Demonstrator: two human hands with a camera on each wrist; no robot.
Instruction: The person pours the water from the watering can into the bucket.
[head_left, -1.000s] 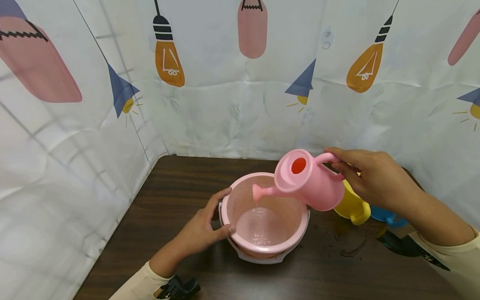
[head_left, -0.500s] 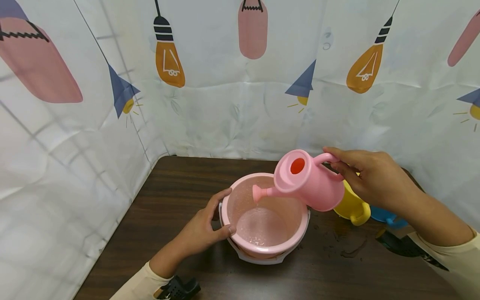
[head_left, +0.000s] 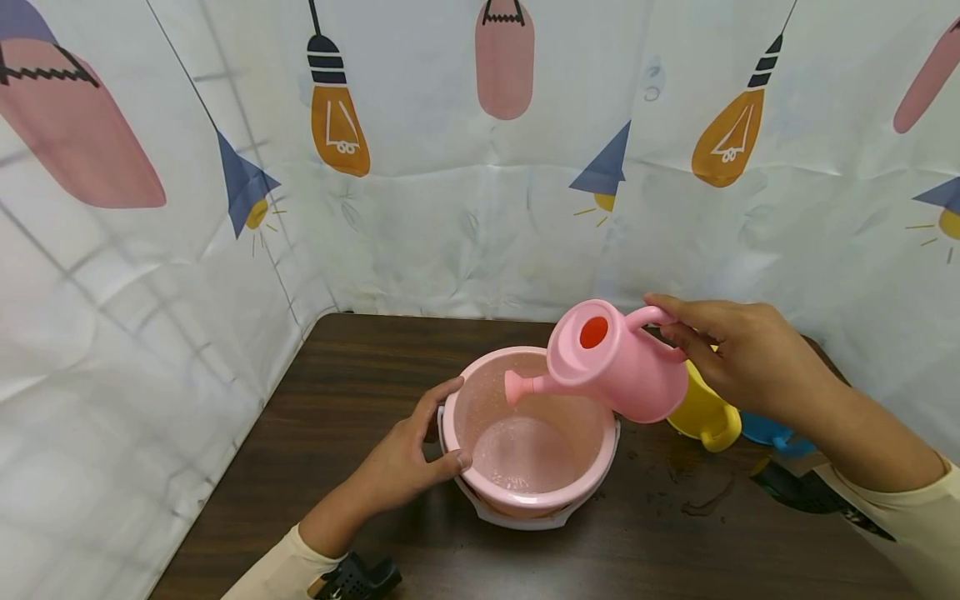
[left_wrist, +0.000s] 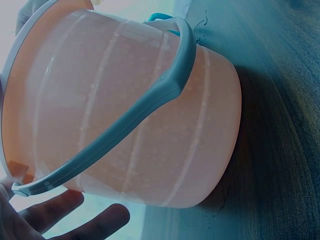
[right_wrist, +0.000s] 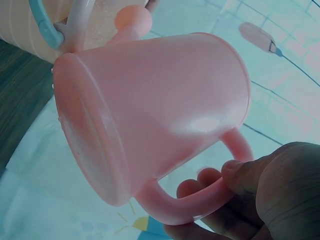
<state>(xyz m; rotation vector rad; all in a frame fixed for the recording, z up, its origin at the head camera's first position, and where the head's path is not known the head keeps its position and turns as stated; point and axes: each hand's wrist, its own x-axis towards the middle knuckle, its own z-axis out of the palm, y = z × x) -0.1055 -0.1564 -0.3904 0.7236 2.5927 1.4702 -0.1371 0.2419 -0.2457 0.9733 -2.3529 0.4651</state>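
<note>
My right hand (head_left: 750,350) grips the looped handle of a pink watering can (head_left: 626,371), which is tilted left so its rose (head_left: 516,387) hangs over the mouth of a pale pink bucket (head_left: 536,500). In the right wrist view, thumb and fingers wrap round the handle (right_wrist: 175,207), and drops cling to the can's base. My left hand (head_left: 397,467) holds the bucket's left rim, thumb over the edge and index finger along it. Shallow water (head_left: 521,454) shows at the bottom. The bucket's carrying handle (left_wrist: 115,127) hangs down its side.
Behind my right forearm stand a yellow vessel with a handle (head_left: 705,408) and a partly hidden blue one (head_left: 772,429). Wet marks (head_left: 705,500) lie on the dark wooden table (head_left: 360,367) right of the bucket. A printed white curtain (head_left: 450,233) hangs behind and to the left.
The thin dribble below the rose in the earliest frame has faded, and none is plainly visible now. Both hands, the can and the bucket have hardly moved.
</note>
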